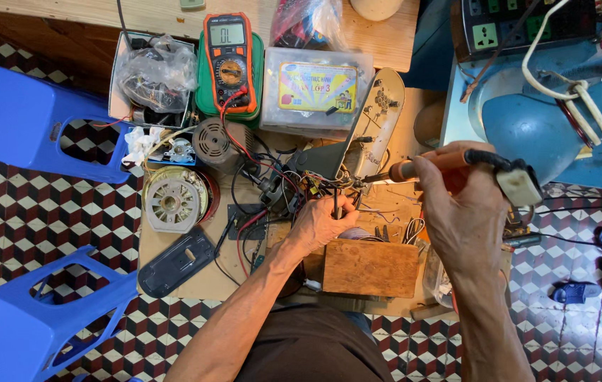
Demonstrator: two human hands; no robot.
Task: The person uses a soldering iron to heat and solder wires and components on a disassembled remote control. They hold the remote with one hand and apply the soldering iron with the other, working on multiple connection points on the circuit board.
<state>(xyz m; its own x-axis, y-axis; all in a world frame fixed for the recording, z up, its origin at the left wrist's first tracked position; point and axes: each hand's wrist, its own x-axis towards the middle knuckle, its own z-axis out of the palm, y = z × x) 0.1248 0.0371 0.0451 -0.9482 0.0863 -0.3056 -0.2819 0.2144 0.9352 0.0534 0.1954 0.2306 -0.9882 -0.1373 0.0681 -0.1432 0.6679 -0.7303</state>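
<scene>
1. The right hand [456,205] is closed around a soldering iron [449,164] with an orange-brown handle, held nearly level, its tip pointing left into a tangle of wires [329,185].
2. The left hand [322,223] has its fingers curled, pinching thin black wires just below the iron's tip; what lies under the fingertips is hidden.
3. The wire tangle sits at the middle of the cardboard-covered work surface [195,283], just above a wooden block [370,267] that lies between the two forearms.
4. An orange digital multimeter [229,64] rests on a green case behind the wires, its red and black leads running down toward them.
5. A round metal motor part [172,201] and a black plastic cover [176,262] lie to the left.
6. Two blue plastic stools [25,120] stand on the patterned tile floor.
</scene>
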